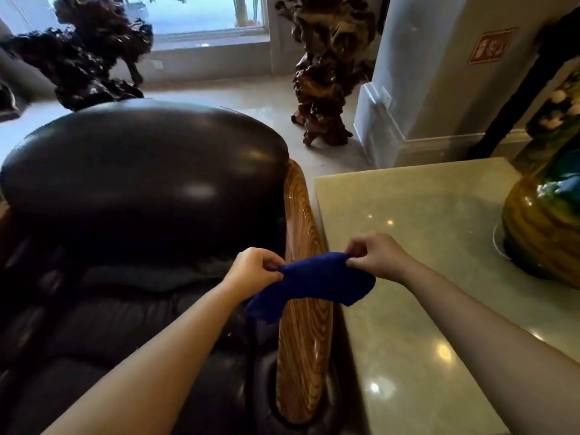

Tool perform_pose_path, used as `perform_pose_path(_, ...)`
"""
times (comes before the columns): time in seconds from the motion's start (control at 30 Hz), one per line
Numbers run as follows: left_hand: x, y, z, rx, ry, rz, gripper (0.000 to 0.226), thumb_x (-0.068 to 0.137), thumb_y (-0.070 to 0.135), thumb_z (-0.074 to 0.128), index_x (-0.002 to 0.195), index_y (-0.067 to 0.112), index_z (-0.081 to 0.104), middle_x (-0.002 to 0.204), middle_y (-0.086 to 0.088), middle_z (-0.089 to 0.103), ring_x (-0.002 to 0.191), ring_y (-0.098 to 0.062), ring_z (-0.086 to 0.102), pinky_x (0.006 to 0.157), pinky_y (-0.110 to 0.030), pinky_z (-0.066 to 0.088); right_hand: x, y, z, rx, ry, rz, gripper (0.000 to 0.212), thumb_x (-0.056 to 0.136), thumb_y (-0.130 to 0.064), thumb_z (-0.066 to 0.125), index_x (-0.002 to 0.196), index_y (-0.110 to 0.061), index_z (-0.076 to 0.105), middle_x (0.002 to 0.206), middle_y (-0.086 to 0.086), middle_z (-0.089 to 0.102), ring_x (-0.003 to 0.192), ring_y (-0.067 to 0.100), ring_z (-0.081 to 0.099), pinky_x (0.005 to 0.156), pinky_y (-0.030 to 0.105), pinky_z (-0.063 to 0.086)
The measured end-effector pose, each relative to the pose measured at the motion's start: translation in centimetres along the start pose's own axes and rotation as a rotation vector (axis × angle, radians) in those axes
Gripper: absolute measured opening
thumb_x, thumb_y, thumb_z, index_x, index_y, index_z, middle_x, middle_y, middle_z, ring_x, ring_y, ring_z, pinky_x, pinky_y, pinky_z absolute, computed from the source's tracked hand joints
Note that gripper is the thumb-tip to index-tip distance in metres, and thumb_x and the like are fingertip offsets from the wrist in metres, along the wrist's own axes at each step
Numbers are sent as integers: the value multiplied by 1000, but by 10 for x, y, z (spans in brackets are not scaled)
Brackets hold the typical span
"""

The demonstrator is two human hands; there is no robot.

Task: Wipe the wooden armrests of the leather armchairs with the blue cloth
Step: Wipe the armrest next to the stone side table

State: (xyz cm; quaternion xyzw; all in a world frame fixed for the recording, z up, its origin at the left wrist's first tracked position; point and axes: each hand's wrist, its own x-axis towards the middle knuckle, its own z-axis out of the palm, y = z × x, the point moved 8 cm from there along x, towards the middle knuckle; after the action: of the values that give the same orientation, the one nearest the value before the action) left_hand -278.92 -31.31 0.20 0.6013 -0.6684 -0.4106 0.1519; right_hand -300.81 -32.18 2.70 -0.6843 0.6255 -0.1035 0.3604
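A dark leather armchair (141, 171) fills the left half of the view. Its striped wooden armrest (306, 346) runs down the chair's right side. The blue cloth (314, 282) is stretched across the armrest, hanging just above or on the wood; I cannot tell if it touches. My left hand (252, 271) pinches the cloth's left end over the seat. My right hand (375, 257) pinches its right end over the table edge. The cloth hides a short stretch of the armrest.
A pale stone side table (423, 277) stands right of the armrest, with a large glazed vase (546, 227) at its far right. Two dark carved root sculptures (326, 70) (84, 54) stand on the glossy floor behind the chair, beside a white pillar (439, 76).
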Motion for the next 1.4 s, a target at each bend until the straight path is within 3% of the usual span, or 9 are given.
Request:
perform_pose_path(0.2, 30, -52, 55, 1, -107, -99, 22, 76, 12, 69, 84, 33, 66, 83, 11, 68, 82, -1, 64, 68, -15, 50, 27, 57, 47, 35, -80, 66, 24, 76, -12, 66, 65, -33, 58, 67, -12, 61, 67, 5, 58, 54, 17, 38)
perform_pose_path(0.4, 74, -105, 86, -24, -191, -141, 26, 78, 13, 67, 80, 38, 61, 87, 8, 67, 84, -2, 65, 75, -22, 55, 77, 94, 88, 25, -153, 98, 20, 80, -16, 65, 71, -32, 57, 74, -9, 60, 70, 6, 57, 54, 17, 38)
perform_pose_path(0.5, 102, -115, 85, -44, -76, -142, 27, 80, 11, 64, 87, 36, 58, 87, 14, 62, 88, -2, 62, 72, -18, 52, 116, 101, 88, -12, -23, 105, 11, 81, -16, 64, 81, -26, 60, 81, -6, 62, 84, 16, 62, 66, 23, 46)
perform_pose_path(0.6, 115, -118, 72, -44, 230, -69, 39, 85, 16, 59, 122, 26, 51, 114, 12, 57, 113, -8, 53, 88, -19, 42, 135, 102, 84, -28, 259, 53, 28, 82, -19, 64, 110, -16, 61, 105, 3, 65, 104, 22, 59, 84, 27, 43)
perform_pose_path(0.73, 100, -128, 79, 60, 454, 8, 53, 93, 32, 41, 142, 32, 20, 155, 5, 16, 140, -5, 8, 110, -31, 15, 116, 98, 109, -164, 510, -65, 52, 90, -31, 50, 139, -20, 35, 148, 9, 35, 138, 24, 26, 111, 37, 22)
perform_pose_path(0.83, 93, -133, 96, 183, 490, 47, 54, 94, 41, 25, 140, 40, -3, 154, 13, -10, 140, 0, -14, 114, -38, -2, 104, 99, 141, -196, 527, -77, 60, 93, -39, 34, 146, -28, 8, 157, 3, 5, 145, 20, 0, 114, 47, 9)
perform_pose_path(0.97, 88, -140, 132, 240, 470, 52, 56, 93, 41, 15, 141, 33, -13, 154, 9, -14, 141, -5, -16, 115, -45, -5, 90, 91, 185, -284, 523, -194, 63, 93, -38, 29, 147, -24, 0, 158, -2, -9, 145, 17, -1, 116, 48, 4)
perform_pose_path(1.17, 130, -153, 162, 286, 440, -66, 57, 89, 40, 3, 138, 25, -23, 147, 8, -32, 138, -8, -27, 117, -43, -7, 133, 100, 208, -368, 461, -45, 61, 94, -44, 22, 147, -17, 8, 156, 5, 9, 144, 21, 7, 115, 53, 16)
perform_pose_path(1.4, 171, -150, 152, 291, 409, -9, 58, 90, 40, 6, 136, 28, -28, 145, 11, -36, 138, -7, -28, 115, -41, -10, 169, 113, 200, -316, 500, 46, 64, 93, -48, 18, 147, -16, 4, 156, 4, 2, 144, 18, 1, 115, 45, 12)
